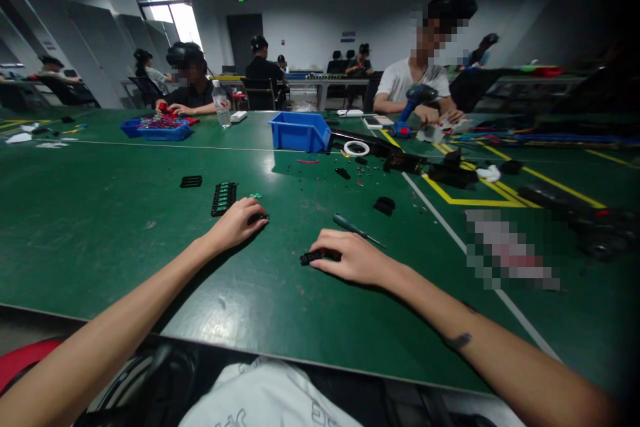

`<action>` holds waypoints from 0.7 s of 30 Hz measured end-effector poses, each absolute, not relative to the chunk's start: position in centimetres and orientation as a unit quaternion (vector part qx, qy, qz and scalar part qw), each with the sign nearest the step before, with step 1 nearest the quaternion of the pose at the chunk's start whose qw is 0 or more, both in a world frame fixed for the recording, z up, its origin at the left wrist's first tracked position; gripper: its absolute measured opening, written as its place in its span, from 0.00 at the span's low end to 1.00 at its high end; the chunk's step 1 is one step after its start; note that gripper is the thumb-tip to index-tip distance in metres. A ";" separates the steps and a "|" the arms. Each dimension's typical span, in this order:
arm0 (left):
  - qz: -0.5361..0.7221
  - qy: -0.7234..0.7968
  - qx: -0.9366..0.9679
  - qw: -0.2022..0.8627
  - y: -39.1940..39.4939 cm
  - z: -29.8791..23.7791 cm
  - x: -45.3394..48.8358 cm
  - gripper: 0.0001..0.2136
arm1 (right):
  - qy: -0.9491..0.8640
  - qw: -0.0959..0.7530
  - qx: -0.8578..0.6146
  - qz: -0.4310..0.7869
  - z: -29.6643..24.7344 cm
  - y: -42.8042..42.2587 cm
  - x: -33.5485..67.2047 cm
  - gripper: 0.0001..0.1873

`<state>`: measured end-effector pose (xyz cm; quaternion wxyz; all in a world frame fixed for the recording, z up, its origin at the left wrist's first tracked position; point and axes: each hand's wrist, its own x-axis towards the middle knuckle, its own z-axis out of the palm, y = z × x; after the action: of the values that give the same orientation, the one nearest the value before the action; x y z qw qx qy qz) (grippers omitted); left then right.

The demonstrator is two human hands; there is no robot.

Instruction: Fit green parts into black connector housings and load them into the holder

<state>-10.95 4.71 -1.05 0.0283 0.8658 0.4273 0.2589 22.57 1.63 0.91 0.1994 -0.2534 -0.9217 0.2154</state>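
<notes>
My right hand [353, 257] pinches a small black plastic block [310, 257] between thumb and fingers, low over the green table [240, 300]. To its left, my left hand [240, 221] rests with curled fingers, their tips together at the tabletop; what they hold, if anything, is too small to make out. Just beyond that hand lies a black frame [223, 199] with a row of green pieces in it. A few loose green bits [256, 195] sit beside the frame. Behind my right hand is a screwdriver [357, 229] with a dark green handle.
A blue bin [300, 133] stands further back, near a white tape ring [357, 148] and scattered small parts. Black pieces lie at left [191, 181] and right [384, 205]. Across the table, a person works beside a blue power drill [413, 107]; another sits behind a blue tray [157, 131].
</notes>
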 end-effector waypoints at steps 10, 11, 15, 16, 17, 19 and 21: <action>0.268 0.419 0.860 0.114 4.5 -0.9 -10.9 0.14 | -0.916 0.209 -0.242 0.242 0.1 1.8 23.2 0.11; 0.281 0.426 0.849 0.135 4.4 -0.8 -10.7 0.14 | -0.916 0.209 -0.242 0.241 0.1 1.8 23.1 0.11; 0.370 0.447 0.755 0.304 3.5 -0.8 -8.7 0.16 | -0.920 0.213 -0.241 0.224 0.1 1.4 22.9 0.11; 0.390 0.441 0.731 0.345 3.3 -0.8 -7.9 0.17 | -0.922 0.214 -0.239 0.218 0.1 1.2 22.8 0.11; 0.409 0.431 0.712 0.375 3.0 -0.8 -6.9 0.17 | -0.924 0.214 -0.236 0.213 0.0 1.1 22.7 0.12; 0.431 0.401 0.685 0.430 2.4 -0.7 -4.9 0.17 | -0.925 0.214 -0.235 0.208 0.0 0.9 22.5 0.13; 0.428 0.376 0.669 0.477 1.9 -0.6 -3.2 0.18 | -0.920 0.217 -0.245 0.216 0.1 0.8 22.2 0.15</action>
<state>-3.16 1.90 -0.61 0.4767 0.6692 0.3763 0.4281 22.24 0.79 0.10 0.2167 -0.2447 -0.9201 0.2161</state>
